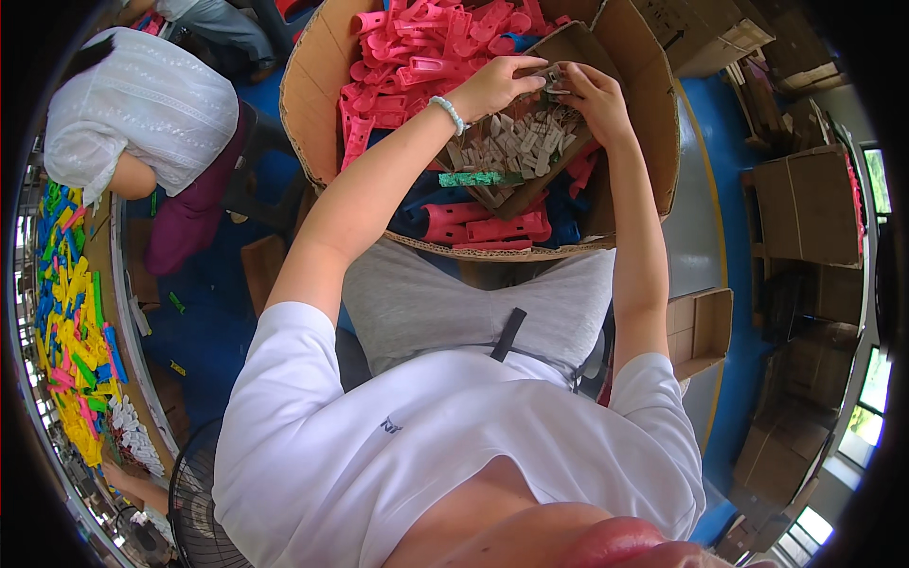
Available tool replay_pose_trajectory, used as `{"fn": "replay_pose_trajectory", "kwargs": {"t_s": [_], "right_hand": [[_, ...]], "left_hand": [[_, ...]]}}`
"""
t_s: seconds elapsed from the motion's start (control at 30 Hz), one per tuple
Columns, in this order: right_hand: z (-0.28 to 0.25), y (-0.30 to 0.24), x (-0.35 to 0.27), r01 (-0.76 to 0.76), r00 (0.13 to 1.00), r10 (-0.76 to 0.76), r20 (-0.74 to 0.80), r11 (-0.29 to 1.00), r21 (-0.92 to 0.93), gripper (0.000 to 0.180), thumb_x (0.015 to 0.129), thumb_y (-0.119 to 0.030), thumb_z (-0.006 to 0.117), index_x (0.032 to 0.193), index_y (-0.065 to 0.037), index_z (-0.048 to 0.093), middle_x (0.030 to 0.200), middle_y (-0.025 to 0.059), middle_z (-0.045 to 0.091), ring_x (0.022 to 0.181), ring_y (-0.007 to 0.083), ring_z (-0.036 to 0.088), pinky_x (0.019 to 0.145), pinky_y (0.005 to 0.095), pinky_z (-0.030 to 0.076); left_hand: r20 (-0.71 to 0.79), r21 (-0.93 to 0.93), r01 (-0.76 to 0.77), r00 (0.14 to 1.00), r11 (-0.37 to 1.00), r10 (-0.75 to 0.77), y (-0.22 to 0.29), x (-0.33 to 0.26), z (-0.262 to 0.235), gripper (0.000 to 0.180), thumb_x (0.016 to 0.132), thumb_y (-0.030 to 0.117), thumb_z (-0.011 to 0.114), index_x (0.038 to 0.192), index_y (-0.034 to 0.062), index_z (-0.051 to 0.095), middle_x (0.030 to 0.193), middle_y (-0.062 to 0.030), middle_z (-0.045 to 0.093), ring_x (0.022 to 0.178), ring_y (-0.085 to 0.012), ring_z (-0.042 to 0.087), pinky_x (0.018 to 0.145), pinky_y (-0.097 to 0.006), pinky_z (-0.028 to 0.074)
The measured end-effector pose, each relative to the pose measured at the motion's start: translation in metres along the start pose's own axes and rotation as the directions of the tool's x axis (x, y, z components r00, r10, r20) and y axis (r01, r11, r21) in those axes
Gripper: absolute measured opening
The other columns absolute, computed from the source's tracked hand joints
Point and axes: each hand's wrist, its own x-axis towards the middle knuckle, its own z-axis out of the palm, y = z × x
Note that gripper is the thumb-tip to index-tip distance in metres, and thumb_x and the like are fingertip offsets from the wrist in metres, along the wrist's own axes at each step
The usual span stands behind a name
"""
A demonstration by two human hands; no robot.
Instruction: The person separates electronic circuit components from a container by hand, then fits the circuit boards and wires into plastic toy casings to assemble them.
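Pale grey, the part (550,79) I watch sits near the far edge of the tray (584,45), pinched narrowly by the left hand (505,83) and right hand (595,98); it is too small for me to tell its exact shape. White pieces (530,142) lie inside the tray. Pink pieces (424,70) heap along the left and far edges of the box (311,95). A green strip (469,178) lies near the tray's left corner.

White T-shirt (454,417), grey trousers (412,303), and a bracelet (452,117) (pale, beaded).
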Motion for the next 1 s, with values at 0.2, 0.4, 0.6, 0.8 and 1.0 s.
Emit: {"fn": "replay_pose_trajectory", "kwargs": {"t_s": [0.2, 0.4, 0.6, 0.8, 1.0], "right_hand": [[0.002, -0.001, -0.001, 0.048, 0.998, -0.036, -0.049, 0.962, 0.27, 0.023, 0.095, -0.012, 0.055, 0.109, 0.005, 0.061, 0.099, 0.0098, 0.065, 0.088, 0.0166, 0.063, 0.077, 0.03, 0.055], [-0.001, 0.006, 0.008, -0.081, 0.997, 0.074, 0.033, 0.869, 0.488, 0.021, 0.096, -0.011, 0.051, 0.106, 0.006, 0.06, 0.098, 0.011, 0.063, 0.082, 0.0173, 0.062, 0.072, 0.0285, 0.056], [-0.01, 0.017, 0.019, -0.23, 0.97, 0.146, 0.195, 0.808, 0.543, 0.021, 0.097, -0.011, 0.05, 0.101, 0.007, 0.059, 0.095, 0.0127, 0.062, 0.08, 0.0182, 0.062, 0.071, 0.0278, 0.056], [-0.057, 0.025, 0.032, 0.167, 0.851, -0.052, -0.523, 0.97, 0.176, 0.027, 0.093, -0.017, 0.056, 0.106, 0.006, 0.061, 0.097, 0.0164, 0.066, 0.093, 0.026, 0.064, 0.079, 0.036, 0.054], [-0.053, 0.028, 0.031, -0.168, 0.857, -0.231, -0.46, 0.72, -0.673, 0.053, 0.081, -0.035, 0.068, 0.123, -0.004, 0.059, 0.114, 0.0208, 0.063, 0.109, 0.0314, 0.059, 0.094, 0.0366, 0.044]], "left_hand": [[-0.003, -0.264, 0.047, 0.999, 0.963, -0.049, 0.007, -0.001, -0.002, 0.033, 0.094, 0.015, 0.057, 0.121, -0.0036, 0.057, 0.103, -0.0083, 0.064, 0.088, -0.0132, 0.062, 0.081, -0.026, 0.05], [-0.015, -0.296, -0.037, 0.999, 0.955, 0.034, 0.011, -0.002, -0.003, 0.026, 0.095, 0.011, 0.052, 0.115, -0.0049, 0.061, 0.1, -0.0108, 0.066, 0.09, -0.0165, 0.065, 0.082, -0.027, 0.053], [-0.032, -0.269, -0.087, 0.996, 0.959, 0.082, 0.011, -0.004, 0.0, 0.025, 0.095, 0.006, 0.051, 0.115, -0.005, 0.061, 0.103, -0.0124, 0.066, 0.09, -0.019, 0.066, 0.084, -0.029, 0.054], [-0.152, -0.194, -0.069, 0.988, 0.979, 0.04, -0.005, 0.005, -0.001, 0.021, 0.093, 0.011, 0.059, 0.108, -0.0006, 0.066, 0.088, -0.0083, 0.068, 0.079, -0.0133, 0.065, 0.073, -0.025, 0.053], [-0.278, 0.042, -0.069, 0.957, 0.997, 0.078, -0.021, 0.007, -0.005, 0.021, 0.089, 0.017, 0.064, 0.101, 0.0015, 0.07, 0.081, -0.0009, 0.066, 0.069, -0.007, 0.054, 0.064, -0.024, 0.045]]}}
